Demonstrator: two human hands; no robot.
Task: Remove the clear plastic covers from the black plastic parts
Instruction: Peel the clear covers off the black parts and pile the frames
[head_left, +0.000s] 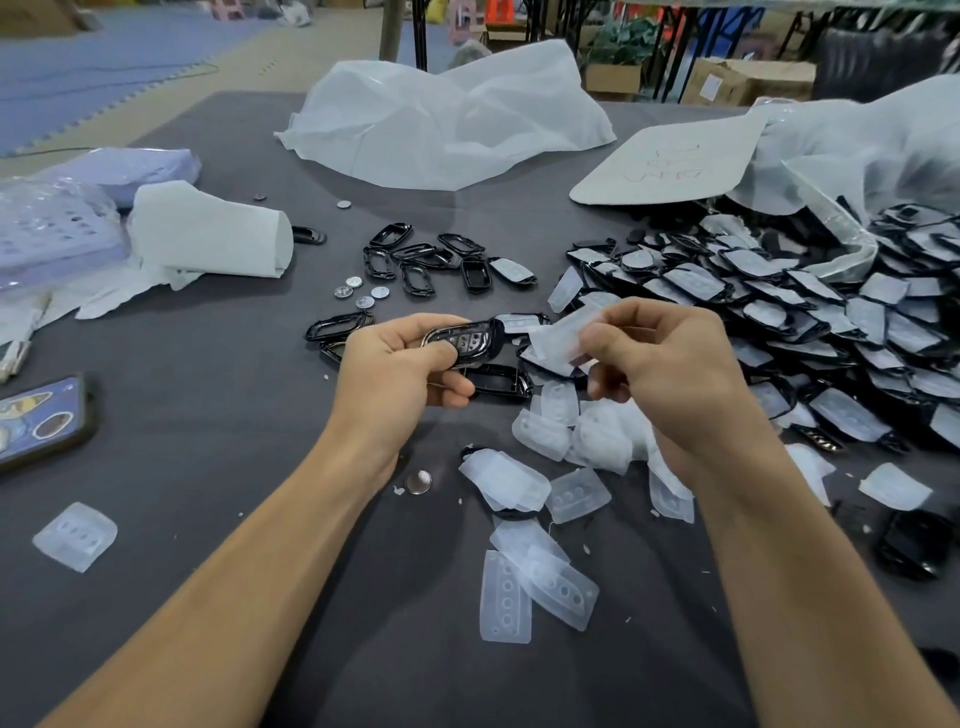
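Observation:
My left hand (402, 366) grips a glossy black plastic part (467, 340) with small button holes, held above the table's middle. Just to its right, my right hand (660, 358) pinches a clear plastic cover (563, 335) between thumb and fingers; the cover is off the part. A large heap of covered black parts (779, 306) spreads across the right side. Bare black frames (415, 260) lie in a loose group beyond my hands. Loose clear covers (550, 467) are scattered below my hands.
The grey table (208, 415) carries a phone (41, 421) at the left edge, coin cells (361, 293), white foam wrap (208, 234), a white bag (447, 119), a cardboard sheet (670, 161) and a stray cover (75, 535) at front left.

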